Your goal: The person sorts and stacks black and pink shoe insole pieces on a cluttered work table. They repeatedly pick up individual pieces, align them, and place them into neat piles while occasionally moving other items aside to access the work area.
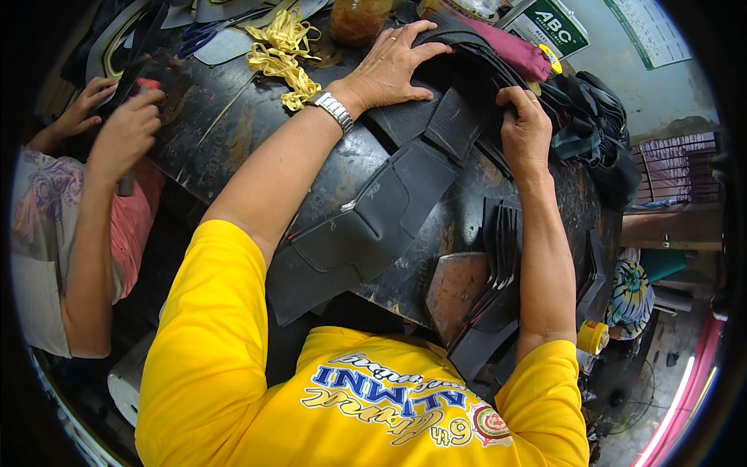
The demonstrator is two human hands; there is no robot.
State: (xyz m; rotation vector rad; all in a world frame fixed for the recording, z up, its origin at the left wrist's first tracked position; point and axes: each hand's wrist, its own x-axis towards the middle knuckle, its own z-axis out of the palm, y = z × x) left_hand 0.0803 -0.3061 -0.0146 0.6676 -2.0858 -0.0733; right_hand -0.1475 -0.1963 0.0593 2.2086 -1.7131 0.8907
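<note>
My left hand [389, 68], with a metal watch on its wrist, lies with fingers spread on a stack of black sheet pieces [459, 66] at the far side of the table. My right hand [525, 128] has its fingers closed on the right edge of that stack, which bends upward in a curve. Nearer to me lies a flat black stitched piece [381, 210], with pale marks on it. Below it another black stitched panel [327, 253] reaches over the table's near edge. Beside my right forearm stand several folded black pieces [498, 241].
Yellow strips [284, 47] lie in a tangle at the far left, near an amber jar [358, 22]. A maroon cloth roll [513, 50] and a green-and-white can [545, 29] stand behind the stack. At the left, a co-worker's hand [128, 128] holds a red-tipped tool.
</note>
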